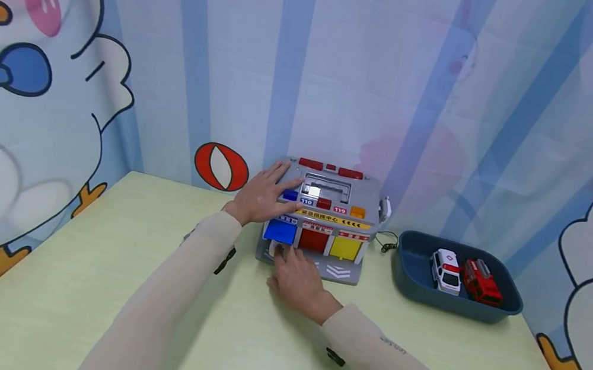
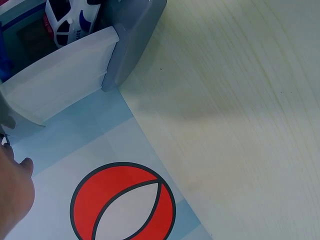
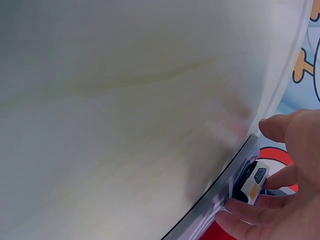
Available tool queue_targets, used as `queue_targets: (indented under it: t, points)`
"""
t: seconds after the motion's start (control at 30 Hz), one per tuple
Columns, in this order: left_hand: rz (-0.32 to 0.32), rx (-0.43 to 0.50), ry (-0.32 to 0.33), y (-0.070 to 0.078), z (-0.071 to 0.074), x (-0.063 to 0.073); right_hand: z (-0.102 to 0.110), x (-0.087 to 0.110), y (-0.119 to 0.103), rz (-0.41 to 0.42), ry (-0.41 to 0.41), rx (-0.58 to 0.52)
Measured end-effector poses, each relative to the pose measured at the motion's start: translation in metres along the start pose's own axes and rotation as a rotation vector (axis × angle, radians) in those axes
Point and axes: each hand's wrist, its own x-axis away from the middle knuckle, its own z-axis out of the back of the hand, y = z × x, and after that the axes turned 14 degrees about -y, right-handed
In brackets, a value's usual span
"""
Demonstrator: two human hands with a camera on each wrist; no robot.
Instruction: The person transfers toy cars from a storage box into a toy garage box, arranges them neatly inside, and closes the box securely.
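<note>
A grey toy rescue station (image 1: 336,217) with blue, red and yellow doors stands near the back of the table. My left hand (image 1: 262,196) rests on the left part of its roof, fingers spread. The blue door (image 1: 280,231) is swung up. Under it, a white toy car with blue markings (image 2: 75,20) sits in the left bay. My right hand (image 1: 298,281) reaches to this bay from the front. In the right wrist view, its fingers touch the rear of the car (image 3: 256,182), while the thumb stays off it. The red door (image 1: 314,241) and yellow door (image 1: 346,249) are down.
A dark blue tray (image 1: 456,307) stands right of the station, holding a white toy ambulance (image 1: 446,271) and a red toy fire engine (image 1: 482,282). A coiled cord (image 1: 388,245) lies between station and tray. A printed curtain (image 1: 340,64) hangs behind the table.
</note>
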Motion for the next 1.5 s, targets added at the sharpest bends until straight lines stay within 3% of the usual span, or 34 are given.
queue_targets:
  t: [0.27, 0.57, 0.97, 1.17, 1.5]
  points:
    - [-0.004, -0.004, 0.001, 0.0003, -0.0009, 0.0005, -0.0019, -0.0007, 0.0025, -0.007, -0.044, -0.033]
    - [0.002, 0.001, -0.008, 0.0014, 0.002, 0.0021, -0.0018, -0.0002, 0.0032, -0.049, -0.085, 0.002]
    - [-0.004, 0.012, -0.002, 0.0012, 0.0016, 0.0025, -0.001, 0.0002, 0.0024, -0.07, -0.077, -0.002]
    - [-0.002, 0.014, 0.004, 0.0008, 0.0018, 0.0022, 0.0004, 0.0026, 0.0006, -0.078, -0.118, 0.003]
    - [-0.002, 0.002, -0.002, 0.0009, 0.0015, 0.0012, -0.0021, 0.0039, -0.0025, -0.081, -0.141, -0.093]
